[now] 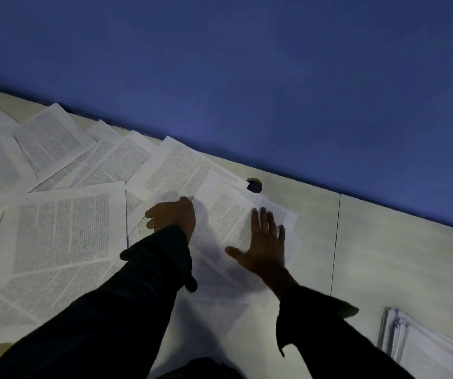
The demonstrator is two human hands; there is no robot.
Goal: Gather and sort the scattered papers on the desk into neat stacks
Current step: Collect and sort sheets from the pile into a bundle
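Papers (228,222) under both hands, long axis toward wall (247,77).

You have printed white sheets, the scattered papers (61,187), strewn overlapping at odd angles across the left and middle of the table (397,255), dense columns of text facing up. A few sheets near the middle (233,220) lie skewed on top of each other. At the lower right a gathered stack (422,343) lies apart, its edges roughly aligned.
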